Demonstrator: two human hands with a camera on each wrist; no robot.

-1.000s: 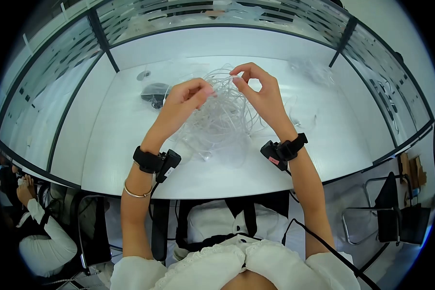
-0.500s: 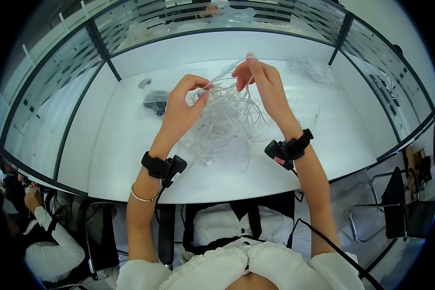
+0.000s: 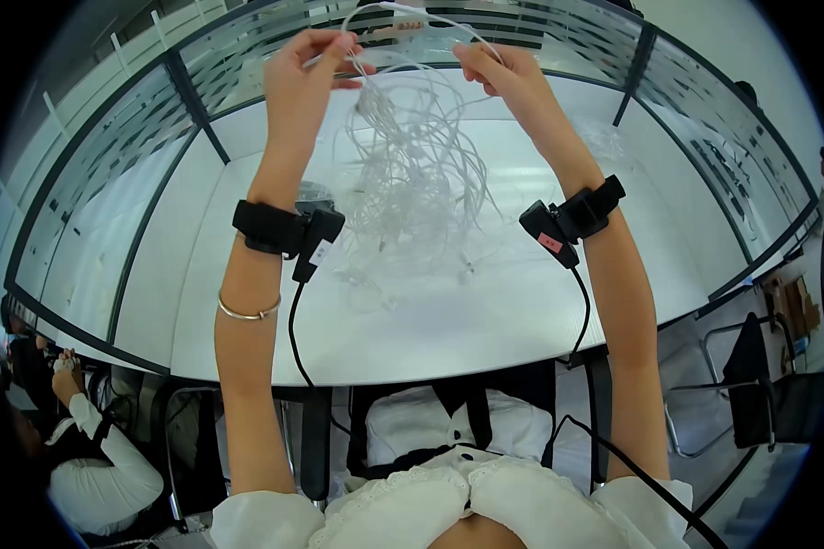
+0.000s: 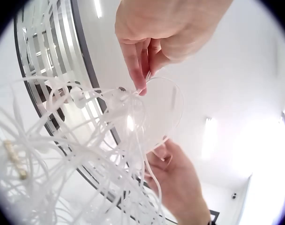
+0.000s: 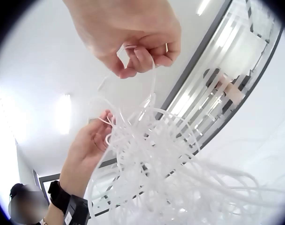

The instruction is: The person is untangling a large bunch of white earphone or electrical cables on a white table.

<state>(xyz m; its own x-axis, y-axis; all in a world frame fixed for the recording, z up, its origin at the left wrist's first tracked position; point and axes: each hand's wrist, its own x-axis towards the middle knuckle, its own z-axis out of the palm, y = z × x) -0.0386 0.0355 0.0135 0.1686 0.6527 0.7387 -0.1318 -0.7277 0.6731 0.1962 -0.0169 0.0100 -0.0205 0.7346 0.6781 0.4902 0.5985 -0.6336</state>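
A big tangle of thin white cables (image 3: pixel 412 169) hangs between my raised hands, its lower strands trailing down over the table. My left hand (image 3: pixel 299 87) pinches strands at the tangle's upper left between thumb and fingers. Higher on the other side, my right hand (image 3: pixel 514 80) grips a strand with curled fingers. One white cable (image 3: pixel 448 19) arches over from the left fingertips to the right hand. In the right wrist view, a strand drops from the curled fingers (image 5: pixel 143 58) into the tangle. The left wrist view shows the left fingertips close together on thin strands.
A white table (image 3: pixel 247 339) lies below, walled by low partitions with striped glass (image 3: pixel 101 174). A dark object in clear wrap (image 3: pixel 316 194) sits behind the left wrist. Clear plastic (image 3: pixel 604 139) lies at the back right. Another person (image 3: pixel 110 457) sits at the lower left.
Both hands have risen and moved away from me, spreading apart. The cable tangle has been pulled up from the table and now hangs stretched beneath them.
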